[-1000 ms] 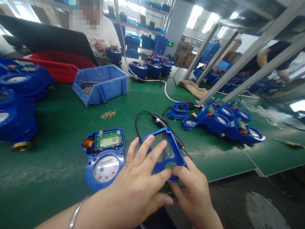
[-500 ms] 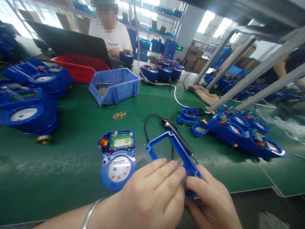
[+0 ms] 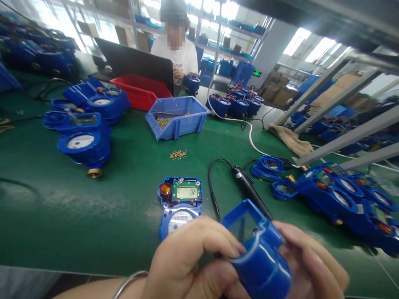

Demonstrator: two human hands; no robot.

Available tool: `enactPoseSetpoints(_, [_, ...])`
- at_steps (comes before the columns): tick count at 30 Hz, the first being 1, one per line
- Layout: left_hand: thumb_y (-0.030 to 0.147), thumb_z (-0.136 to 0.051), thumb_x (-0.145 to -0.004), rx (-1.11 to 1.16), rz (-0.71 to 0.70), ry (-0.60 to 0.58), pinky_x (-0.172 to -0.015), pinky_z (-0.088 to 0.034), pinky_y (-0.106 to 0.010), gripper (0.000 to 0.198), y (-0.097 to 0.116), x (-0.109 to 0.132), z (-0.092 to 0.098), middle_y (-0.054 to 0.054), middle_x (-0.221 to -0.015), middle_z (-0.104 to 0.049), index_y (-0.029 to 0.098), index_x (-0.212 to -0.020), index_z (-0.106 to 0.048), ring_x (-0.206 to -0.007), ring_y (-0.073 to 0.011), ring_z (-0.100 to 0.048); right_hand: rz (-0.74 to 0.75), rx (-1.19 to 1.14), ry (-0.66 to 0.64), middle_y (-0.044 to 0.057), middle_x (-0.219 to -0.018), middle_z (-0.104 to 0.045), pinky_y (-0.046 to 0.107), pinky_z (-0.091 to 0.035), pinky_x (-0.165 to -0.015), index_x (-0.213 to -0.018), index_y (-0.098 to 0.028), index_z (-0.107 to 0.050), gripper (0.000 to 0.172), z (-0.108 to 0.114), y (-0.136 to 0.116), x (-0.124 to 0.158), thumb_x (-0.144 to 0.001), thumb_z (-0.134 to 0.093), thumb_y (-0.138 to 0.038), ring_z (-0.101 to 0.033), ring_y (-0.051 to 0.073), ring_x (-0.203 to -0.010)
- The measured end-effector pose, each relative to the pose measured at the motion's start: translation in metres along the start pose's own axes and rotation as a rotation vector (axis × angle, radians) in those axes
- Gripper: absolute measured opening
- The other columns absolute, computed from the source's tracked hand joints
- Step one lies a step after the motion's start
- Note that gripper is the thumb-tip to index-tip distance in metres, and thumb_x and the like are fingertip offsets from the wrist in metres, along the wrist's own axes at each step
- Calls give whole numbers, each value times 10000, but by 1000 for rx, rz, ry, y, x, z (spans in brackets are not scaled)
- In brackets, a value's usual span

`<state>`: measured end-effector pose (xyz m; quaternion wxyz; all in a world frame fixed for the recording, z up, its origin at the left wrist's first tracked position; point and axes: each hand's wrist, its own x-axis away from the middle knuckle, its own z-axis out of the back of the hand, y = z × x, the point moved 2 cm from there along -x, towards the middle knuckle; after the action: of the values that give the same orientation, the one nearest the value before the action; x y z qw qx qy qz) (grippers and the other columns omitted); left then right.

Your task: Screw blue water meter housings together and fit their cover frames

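A blue plastic cover (image 3: 264,257) with a window opening is held between both hands, tilted, above the bench's front edge. My left hand (image 3: 196,257) pinches its near left rim, and my right hand (image 3: 311,261) grips the right side. Just left of them, an opened blue water meter (image 3: 187,192) lies on the green bench, its display reading 0.2 and its dial partly hidden by my left hand. Behind the cover lies a black electric screwdriver (image 3: 251,189). A small pile of brass screws (image 3: 178,155) rests beyond the meter.
Blue bin with screws (image 3: 187,120) and red bin (image 3: 137,93) stand farther back. Assembled meters (image 3: 84,143) sit at left; more meters (image 3: 346,195) and loose covers (image 3: 268,166) at right. A person (image 3: 176,50) sits across the bench. Grey metal bars (image 3: 349,137) slant at right.
The cover has been turned over and tilted, its rounded part now facing me. My left hand has gone from lying across it to pinching its rim. The view has shifted left.
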<state>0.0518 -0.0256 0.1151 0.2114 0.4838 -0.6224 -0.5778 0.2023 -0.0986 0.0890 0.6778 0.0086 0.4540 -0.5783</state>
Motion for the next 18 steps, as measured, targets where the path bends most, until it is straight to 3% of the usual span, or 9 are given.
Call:
enactPoseSetpoints(3, [307,-625,-798,368,261,114,-601,-491,-185,130,-9,-1,5,-12,-700,-632,188,-751,-654,-647,-104,-584,95,29,12,105,-1360,-354,560,-440,-914,-1402,-310,-223,856,-15,-2,-19,-699,-693,-176,-435,349,-1175])
enactPoseSetpoints(6, [314,-687,-743,486,367,182,-584,-476,-167,141,-15,-2,13,1,-668,-621,177,-720,-660,-615,-87,-561,99,-32,-72,126,-1273,-437,493,-486,-889,-1389,-280,-219,821,-32,2,-30,-713,-662,-133,-493,294,-1128])
enactPoseSetpoints(9, [249,-659,-771,239,197,333,-639,-492,-173,44,-23,-4,36,3,-764,-626,212,-791,-671,-704,-101,-585,24,-51,-116,153,-1264,-440,488,-458,-935,-1370,-210,-231,770,-44,11,-41,-715,-633,-145,-479,291,-1151])
enactPoseSetpoints(12, [199,-645,-769,-137,-101,618,-890,-455,-259,158,-40,-7,70,-4,-967,-582,245,-920,-652,-956,-149,-565,44,1,-247,156,-1227,-456,470,-416,-987,-1293,-146,-337,667,-53,18,-59,-695,-630,-178,-442,281,-1171])
enactPoseSetpoints(13, [214,-662,-751,-208,-108,674,-959,-414,-299,219,-49,-9,80,-12,-1027,-567,243,-967,-638,-1023,-169,-541,68,5,-297,154,-1215,-461,455,-414,-991,-1273,-136,-356,650,-57,20,-66,-687,-632,-187,-439,275,-1168])
enactPoseSetpoints(15, [288,-672,-737,-189,80,686,-1003,-365,-348,323,-72,-15,98,-34,-1145,-549,233,-1049,-606,-1101,-204,-508,105,-22,-406,149,-1212,-465,416,-420,-990,-1259,-130,-371,629,-64,22,-79,-687,-625,-189,-439,256,-1166])
enactPoseSetpoints(18, [392,-617,-763,55,397,549,-923,-412,-370,381,-99,-22,108,-80,-1111,-616,173,-1074,-600,-1017,-231,-565,124,-106,-552,137,-1223,-465,376,-426,-979,-1251,-147,-391,593,-76,22,-93,-697,-603,-162,-444,235,-1165])
